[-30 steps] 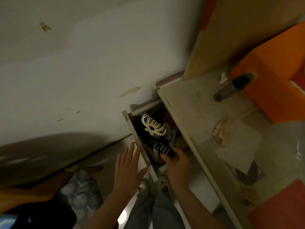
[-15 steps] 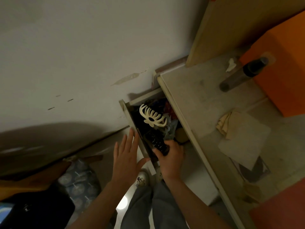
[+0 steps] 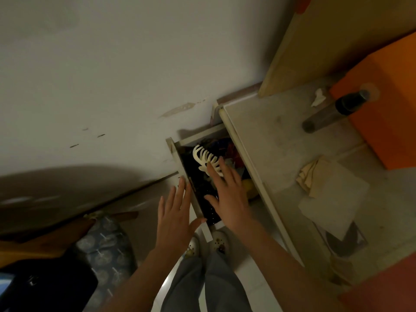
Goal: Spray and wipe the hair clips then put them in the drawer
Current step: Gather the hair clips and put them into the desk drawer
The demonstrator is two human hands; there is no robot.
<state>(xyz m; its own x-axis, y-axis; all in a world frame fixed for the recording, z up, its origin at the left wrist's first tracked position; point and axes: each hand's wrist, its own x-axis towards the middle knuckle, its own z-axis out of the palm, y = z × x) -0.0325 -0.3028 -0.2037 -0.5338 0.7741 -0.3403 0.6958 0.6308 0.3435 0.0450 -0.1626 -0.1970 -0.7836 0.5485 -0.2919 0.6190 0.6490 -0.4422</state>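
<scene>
Putting-away step, near done by the look. Cream hair clip (image 3: pixel 206 159) inside the open drawer (image 3: pixel 180 154). Right hand (image 3: pixel 227 190) flat over the drawer, fingers straight, perhaps touching the clip. Left hand (image 3: pixel 175 212) open against the drawer front. Next: withdraw, push shut.

The pale counter (image 3: pixel 270 136) runs along the right, its surface dusty and stained. At its far end a dark spray bottle (image 3: pixel 331 113) lies on its side against an orange box (image 3: pixel 387 104), with a crumpled white scrap (image 3: pixel 318 97) just beside it. Nearer, a tan cloth (image 3: pixel 310 176) lies partly under a pale sheet (image 3: pixel 333 199). Below the counter's edge an open drawer (image 3: pixel 180 158) holds a cream clip (image 3: pixel 203 158) among dark clutter.
</scene>
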